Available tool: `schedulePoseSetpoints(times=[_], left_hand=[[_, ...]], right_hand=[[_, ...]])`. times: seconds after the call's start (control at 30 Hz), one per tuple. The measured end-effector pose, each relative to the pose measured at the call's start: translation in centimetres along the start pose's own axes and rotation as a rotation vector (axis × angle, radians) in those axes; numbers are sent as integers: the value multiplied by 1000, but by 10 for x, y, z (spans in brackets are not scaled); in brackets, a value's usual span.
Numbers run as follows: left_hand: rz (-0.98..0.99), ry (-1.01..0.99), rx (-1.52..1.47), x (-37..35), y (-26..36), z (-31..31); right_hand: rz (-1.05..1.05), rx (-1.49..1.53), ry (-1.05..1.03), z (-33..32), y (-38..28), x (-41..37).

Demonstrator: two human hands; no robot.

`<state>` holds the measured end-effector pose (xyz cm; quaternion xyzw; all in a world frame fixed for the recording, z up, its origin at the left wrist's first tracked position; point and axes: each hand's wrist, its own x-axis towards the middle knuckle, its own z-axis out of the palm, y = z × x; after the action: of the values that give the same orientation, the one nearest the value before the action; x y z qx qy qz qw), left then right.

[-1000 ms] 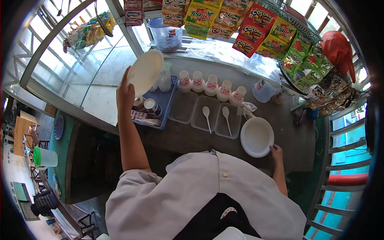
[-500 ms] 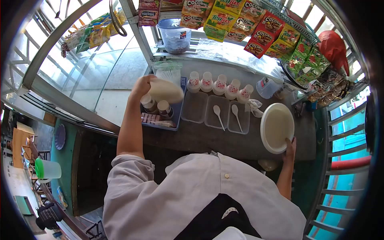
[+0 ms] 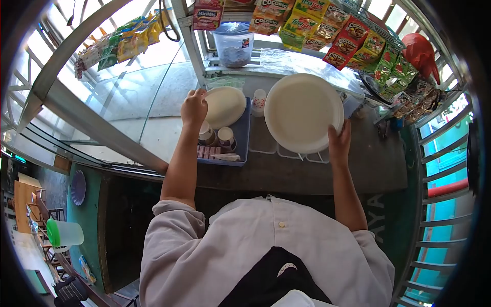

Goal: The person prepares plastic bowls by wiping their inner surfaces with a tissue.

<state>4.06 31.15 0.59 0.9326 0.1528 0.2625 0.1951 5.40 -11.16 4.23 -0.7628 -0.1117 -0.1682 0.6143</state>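
My left hand (image 3: 195, 106) is closed on the left edge of a smaller, oval-looking white plate (image 3: 225, 106), held above the blue tray (image 3: 246, 134). In that tray stand two bottles or jars (image 3: 225, 135), with small pink packets (image 3: 208, 151) beside them. A large round white plate (image 3: 304, 112) is gripped at its lower right rim by my right hand (image 3: 339, 140), the thumb on its face. It hides most of the cups and clear trays behind it; one printed cup (image 3: 258, 102) shows at its left.
Behind the counter (image 3: 286, 176) a lidded plastic tub (image 3: 233, 46) stands on a ledge. Drink sachets (image 3: 307, 23) hang along the top. A metal-framed glass case (image 3: 148, 102) is on the left, barred openings on the right.
My right hand has brought the large plate leftward and up, in front of the cups and clear trays. The smaller plate in my left hand is now less blurred. The camera view has shifted slightly.
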Motion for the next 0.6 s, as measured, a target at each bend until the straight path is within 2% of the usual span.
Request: schedulePoseSetpoints(times=[0.07, 0.13, 0.17, 0.23, 0.3, 0.33, 0.4, 0.43, 0.47, 0.53, 0.57, 0.6], left_hand=[[-20, 11, 31, -5, -1, 1], [92, 107, 12, -12, 0, -1], [66, 51, -13, -15, 4, -5], [73, 77, -24, -19, 5, -12], [114, 102, -49, -27, 7, -17], [120, 94, -56, -32, 7, -18], [172, 127, -89, -43, 10, -19], [161, 131, -131, -50, 16, -23], [176, 120, -141, -58, 18, -23], [183, 150, -217, -71, 21, -22], [204, 133, -233, -77, 22, -21], [173, 137, -252, -83, 24, -20]], right_hand=[[-7, 11, 47, 12, 13, -2], [-19, 33, 104, 19, 16, -2], [10, 58, 111, 19, 15, -4], [38, 83, 124, 8, 23, -1], [14, -76, 6, -16, 44, 4], [19, -84, 15, -26, 47, 4], [169, 82, 250, -48, 53, 3], [149, -11, 364, -59, 60, 3], [154, -18, 383, -76, 66, 1], [20, -545, 391, -105, 67, -9], [-27, -707, 406, -117, 63, -14], [-11, -724, 430, -129, 61, -19]])
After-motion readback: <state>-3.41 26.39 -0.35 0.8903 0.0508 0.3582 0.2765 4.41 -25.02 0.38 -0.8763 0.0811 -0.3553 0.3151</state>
